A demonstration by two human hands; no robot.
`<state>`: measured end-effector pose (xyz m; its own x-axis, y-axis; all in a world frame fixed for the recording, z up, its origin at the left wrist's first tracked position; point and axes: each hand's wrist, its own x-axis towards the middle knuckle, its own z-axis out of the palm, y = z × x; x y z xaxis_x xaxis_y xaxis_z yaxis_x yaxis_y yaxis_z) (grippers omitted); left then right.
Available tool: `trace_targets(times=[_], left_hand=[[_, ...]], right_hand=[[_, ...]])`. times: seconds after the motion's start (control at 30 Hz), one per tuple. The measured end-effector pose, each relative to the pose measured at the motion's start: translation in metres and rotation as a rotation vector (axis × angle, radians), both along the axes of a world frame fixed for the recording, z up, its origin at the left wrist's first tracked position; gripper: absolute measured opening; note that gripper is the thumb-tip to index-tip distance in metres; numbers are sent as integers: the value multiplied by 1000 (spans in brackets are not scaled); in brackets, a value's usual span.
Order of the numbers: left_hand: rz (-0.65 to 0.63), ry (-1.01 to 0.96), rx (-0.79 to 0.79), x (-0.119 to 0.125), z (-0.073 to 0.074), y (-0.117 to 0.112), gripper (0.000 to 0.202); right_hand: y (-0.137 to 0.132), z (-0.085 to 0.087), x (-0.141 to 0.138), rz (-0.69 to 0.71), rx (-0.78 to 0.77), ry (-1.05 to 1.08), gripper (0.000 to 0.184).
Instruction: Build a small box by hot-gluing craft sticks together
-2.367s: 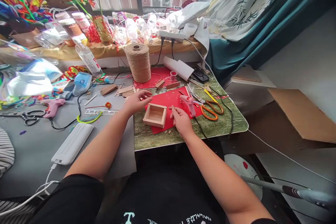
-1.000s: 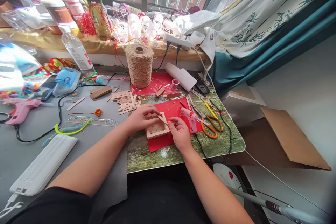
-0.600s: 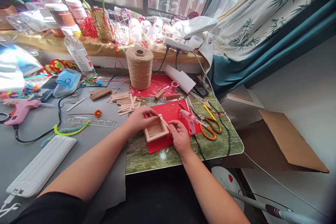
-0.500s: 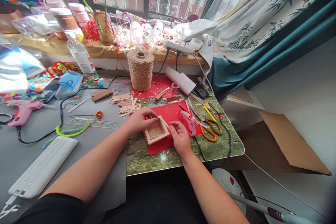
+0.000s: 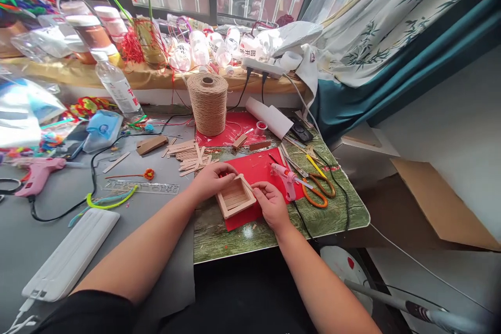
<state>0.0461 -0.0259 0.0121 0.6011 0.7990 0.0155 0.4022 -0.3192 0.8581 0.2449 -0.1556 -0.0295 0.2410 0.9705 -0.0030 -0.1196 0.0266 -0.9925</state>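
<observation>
1. Where the two bare forearms reach in over the near edge of the bench (image 5: 15, 250), the right hand (image 5: 274, 204) lies closest, its fingers (image 5: 261, 188) pinched shut on the right wall of a small wooden box (image 5: 236, 198).
2. The wooden box sits slightly tilted on a sheet of red paper (image 5: 256, 167), open side up, with slats showing inside. The red paper lies on a green board (image 5: 313, 219) at the bench's right end.
3. The left hand (image 5: 211, 180) covers the box's far left corner, its fingers (image 5: 227, 169) curled closed over the rim, so both hands grip the box.
4. Just right of the right hand, a pink glue gun (image 5: 287, 180) rests at the red paper's edge, with orange scissors (image 5: 319, 190) beside it.
5. Out to the left, on the grey bench, lie a flat white case (image 5: 70, 253), a clear ruler (image 5: 143, 187) and a second glue gun (image 5: 39, 172).
6. Behind the left hand is a loose pile of wooden sticks (image 5: 190, 152), and beyond it a spool of twine (image 5: 207, 96) stands upright.
7. Farthest back, a water bottle (image 5: 117, 83) stands below the cluttered windowsill, where a white power strip (image 5: 262, 66) lies.
</observation>
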Motion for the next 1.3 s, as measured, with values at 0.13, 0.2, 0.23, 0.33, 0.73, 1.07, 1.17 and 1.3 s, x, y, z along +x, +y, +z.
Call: trace_targets(times=[0.13, 0.2, 0.23, 0.33, 0.73, 1.07, 1.17, 1.3], left_hand=[[10, -32, -40, -2, -1, 2, 32], [38, -75, -61, -3, -1, 3, 34], [48, -94, -65, -4, -1, 4, 35], [50, -96, -40, -4, -1, 4, 37], [102, 6, -140, 7, -1, -4, 43], [122, -28, -180, 7, -5, -5, 46], [130, -27, -155, 6, -5, -4, 43], [123, -20, -162, 6, -3, -3, 39]], right_hand=[[-4, -1, 1, 34, 8, -2, 28], [-4, -1, 1, 15, 19, -8, 27], [-4, -1, 1, 2, 25, -8, 27], [-1, -1, 1, -11, 31, 5, 29], [-5, 6, 3, 29, -45, 102, 28], [-11, 8, 2, 47, 44, 20, 26], [-10, 8, 1, 73, 49, -33, 23], [-6, 8, 2, 96, 50, -50, 23]])
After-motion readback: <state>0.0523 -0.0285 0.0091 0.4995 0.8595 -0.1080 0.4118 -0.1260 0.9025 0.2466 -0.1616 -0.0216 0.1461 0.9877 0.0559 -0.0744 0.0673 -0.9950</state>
